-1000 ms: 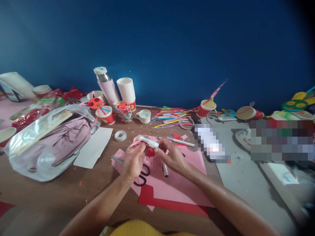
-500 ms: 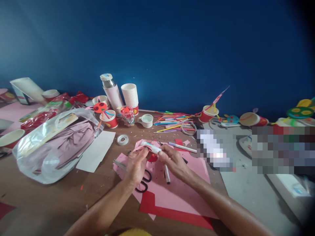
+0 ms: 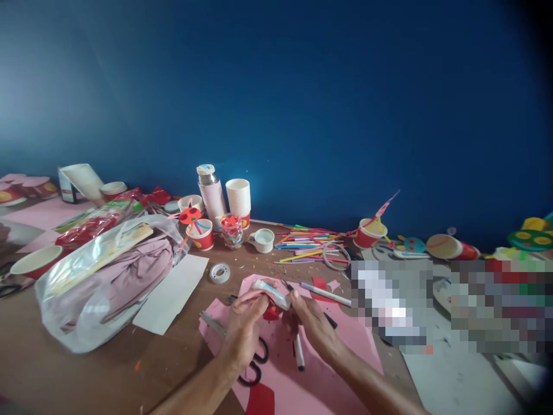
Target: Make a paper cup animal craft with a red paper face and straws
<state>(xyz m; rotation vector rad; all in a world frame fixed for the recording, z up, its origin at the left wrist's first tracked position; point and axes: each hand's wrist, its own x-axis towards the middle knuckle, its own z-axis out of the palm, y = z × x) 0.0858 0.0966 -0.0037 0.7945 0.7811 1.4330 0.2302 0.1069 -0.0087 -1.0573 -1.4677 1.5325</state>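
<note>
My left hand (image 3: 245, 323) is closed around a small white glue tube (image 3: 268, 292) with blue print, its see-through end pointing right. Pink paper shows against the same hand's fingers. Close to the tube's end is my right hand (image 3: 314, 323), thumb and fingers curled together; what they pinch is hidden. Just below the tube a red paper piece (image 3: 271, 313) is partly visible. Both hands are over a pink sheet (image 3: 341, 374). Black-handled scissors (image 3: 254, 363) lie partly beneath my left wrist, and a white marker (image 3: 299, 353) lies below my right hand.
Left stands a clear plastic bag (image 3: 78, 323) beside a white card (image 3: 173, 294). A tape ring (image 3: 220, 273), a white cup (image 3: 262, 240), a thermos (image 3: 212, 199), stacked paper cups (image 3: 238, 199) and coloured sticks (image 3: 306, 242) line the back. A blurred patch covers the right side.
The view has tilted up, so everything appears lower. My right fingers have come off the tube's end, where white has given way to a see-through tip. My left hand keeps its hold.
</note>
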